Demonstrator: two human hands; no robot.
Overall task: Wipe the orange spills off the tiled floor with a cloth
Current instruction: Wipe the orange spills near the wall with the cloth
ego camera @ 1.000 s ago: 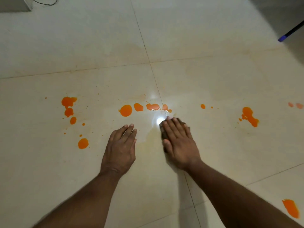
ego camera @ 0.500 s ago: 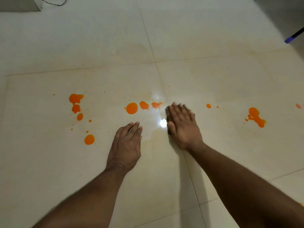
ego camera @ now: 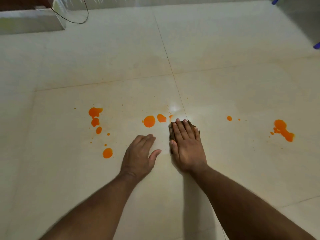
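My right hand (ego camera: 187, 144) lies flat with straight fingers on a small brown cloth (ego camera: 192, 125), pressing it to the cream tiled floor (ego camera: 225, 84); most of the cloth is hidden under the hand. Just left of my fingertips sit a round orange spill (ego camera: 149, 121) and a smaller one (ego camera: 161, 118). A cluster of orange spills (ego camera: 95, 116) with a lower blob (ego camera: 107, 153) lies further left. Another orange spill (ego camera: 283, 129) and a dot (ego camera: 229, 118) lie to the right. My left hand (ego camera: 141, 153) rests flat on the floor beside the cloth, holding nothing.
A low white block or plinth (ego camera: 32, 23) with a thin black cable (ego camera: 81, 18) stands at the far left. Blue-tipped objects (ego camera: 316, 45) show at the right edge. A bright light glare (ego camera: 174, 108) sits on the tile joint above the cloth.
My right hand has pushed the cloth forward and left over the spills by the tile joint, which are now gone or covered. My left hand stayed beside it, thumb now spread. The camera tilted up.
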